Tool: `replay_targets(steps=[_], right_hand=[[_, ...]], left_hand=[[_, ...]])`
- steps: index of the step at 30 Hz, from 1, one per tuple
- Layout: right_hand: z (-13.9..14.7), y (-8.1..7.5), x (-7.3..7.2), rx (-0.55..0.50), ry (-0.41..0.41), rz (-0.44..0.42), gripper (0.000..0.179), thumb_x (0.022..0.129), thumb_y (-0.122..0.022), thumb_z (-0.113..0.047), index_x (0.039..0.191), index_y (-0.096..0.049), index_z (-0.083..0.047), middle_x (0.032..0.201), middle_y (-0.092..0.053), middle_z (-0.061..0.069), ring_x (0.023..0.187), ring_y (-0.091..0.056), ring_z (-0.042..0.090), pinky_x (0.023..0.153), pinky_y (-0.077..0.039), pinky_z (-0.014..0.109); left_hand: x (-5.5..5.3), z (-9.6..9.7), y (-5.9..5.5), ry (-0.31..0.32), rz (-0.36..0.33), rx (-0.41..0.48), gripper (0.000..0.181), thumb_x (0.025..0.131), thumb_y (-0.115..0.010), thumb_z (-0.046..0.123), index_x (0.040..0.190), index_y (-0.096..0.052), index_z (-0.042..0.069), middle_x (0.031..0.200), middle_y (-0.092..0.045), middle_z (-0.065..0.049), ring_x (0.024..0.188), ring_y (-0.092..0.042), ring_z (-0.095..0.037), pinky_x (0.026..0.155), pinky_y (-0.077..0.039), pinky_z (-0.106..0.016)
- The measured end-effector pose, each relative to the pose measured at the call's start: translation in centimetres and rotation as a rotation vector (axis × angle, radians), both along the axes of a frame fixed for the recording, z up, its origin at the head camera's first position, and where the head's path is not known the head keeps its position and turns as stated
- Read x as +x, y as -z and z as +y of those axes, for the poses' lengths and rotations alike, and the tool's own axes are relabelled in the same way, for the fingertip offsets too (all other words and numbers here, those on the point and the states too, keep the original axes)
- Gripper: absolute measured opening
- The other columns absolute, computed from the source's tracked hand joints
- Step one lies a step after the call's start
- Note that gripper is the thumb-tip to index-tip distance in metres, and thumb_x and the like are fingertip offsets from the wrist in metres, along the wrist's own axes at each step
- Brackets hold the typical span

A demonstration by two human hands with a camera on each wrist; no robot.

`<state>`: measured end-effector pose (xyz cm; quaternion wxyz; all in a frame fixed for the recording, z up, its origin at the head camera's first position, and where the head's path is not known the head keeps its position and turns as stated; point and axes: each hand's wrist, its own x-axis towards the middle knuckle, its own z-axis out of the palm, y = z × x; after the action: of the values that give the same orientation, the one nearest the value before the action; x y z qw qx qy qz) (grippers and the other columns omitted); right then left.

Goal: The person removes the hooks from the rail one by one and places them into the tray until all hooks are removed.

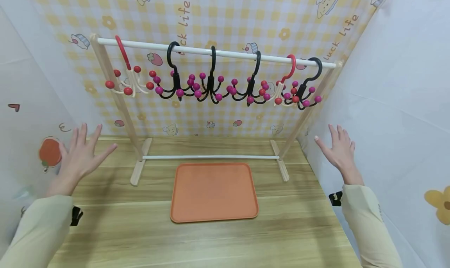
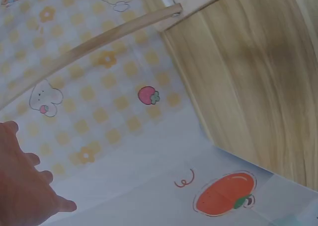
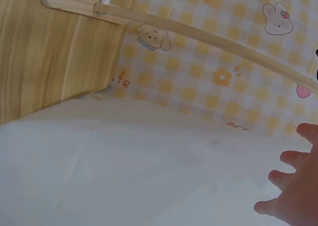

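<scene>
My left hand (image 1: 80,155) is held up at the left with fingers spread, holding nothing. On the opposite side my right hand (image 1: 339,149) is raised the same way, also holding nothing. Between them stands a wooden rack with a white rail (image 1: 228,54). From the rail hang several claw-like hooks with balls on their prongs. A red-and-cream hook (image 1: 131,74) is at the far left, nearest my left hand. Three black hooks with magenta balls, such as this black hook (image 1: 211,82), fill the middle. Another red-and-cream hook (image 1: 279,89) and a black hook (image 1: 301,90) hang close together at the right.
An orange tray (image 1: 215,192) lies on the wooden table (image 1: 140,236) in front of the rack. A white lower bar (image 1: 211,157) joins the rack's feet. Checked cloth (image 1: 225,119) hangs behind, and white cloth walls (image 1: 397,115) flank both sides.
</scene>
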<state>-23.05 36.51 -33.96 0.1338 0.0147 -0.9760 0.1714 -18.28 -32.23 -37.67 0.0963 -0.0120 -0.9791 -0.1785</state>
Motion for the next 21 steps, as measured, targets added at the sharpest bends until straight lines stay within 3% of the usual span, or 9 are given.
replay_targets(steps=[5,11,15,19,21], right_hand=[[0.0,-0.5,0.0,-0.120,-0.023,0.036,0.071,0.091,-0.035,-0.047,0.140,-0.012,-0.001,0.140,-0.006,0.028,0.126,-0.003,0.043,0.094,-0.001,0.064],[-0.3,-1.3,-0.4,-0.440,-0.058,0.036,0.064,0.094,-0.032,-0.041,0.142,-0.008,-0.007,0.144,-0.004,0.020,0.129,-0.001,0.035,0.100,-0.004,0.055],[-0.8,-2.1,-0.8,-0.664,-0.040,0.024,0.062,0.094,-0.029,-0.044,0.142,-0.007,-0.012,0.146,-0.004,0.013,0.131,-0.003,0.026,0.103,-0.005,0.048],[-1.3,-3.1,-1.5,-0.831,0.000,0.054,0.060,0.093,-0.031,-0.044,0.142,-0.012,-0.014,0.145,-0.011,0.009,0.130,-0.012,0.020,0.104,-0.009,0.041],[-0.3,-2.6,-3.0,-0.907,0.025,0.080,0.060,0.091,-0.035,-0.047,0.141,-0.018,-0.018,0.144,-0.015,0.004,0.129,-0.017,0.017,0.104,-0.011,0.038]], left_hand=[[-0.2,0.4,-1.0,0.038,0.020,0.118,0.072,0.091,-0.036,0.045,0.142,0.002,0.011,0.140,0.013,-0.026,0.125,0.013,-0.042,0.086,0.010,-0.068],[-0.3,1.7,-3.2,0.125,0.039,0.521,0.064,0.095,-0.034,0.031,0.141,0.004,0.009,0.142,0.009,-0.023,0.126,0.007,-0.040,0.096,0.003,-0.060],[-0.3,3.0,-5.3,0.086,0.061,0.701,0.063,0.094,-0.037,0.034,0.143,-0.002,0.014,0.145,-0.001,-0.017,0.129,-0.002,-0.033,0.100,-0.003,-0.054],[-0.7,4.4,-7.6,0.031,0.146,0.743,0.057,0.093,-0.042,0.032,0.141,-0.018,0.015,0.143,-0.019,-0.012,0.128,-0.018,-0.021,0.103,-0.011,-0.046],[-1.1,5.1,-8.8,0.016,0.191,0.763,0.053,0.092,-0.044,0.029,0.139,-0.024,0.015,0.141,-0.026,-0.007,0.126,-0.025,-0.016,0.104,-0.014,-0.040]])
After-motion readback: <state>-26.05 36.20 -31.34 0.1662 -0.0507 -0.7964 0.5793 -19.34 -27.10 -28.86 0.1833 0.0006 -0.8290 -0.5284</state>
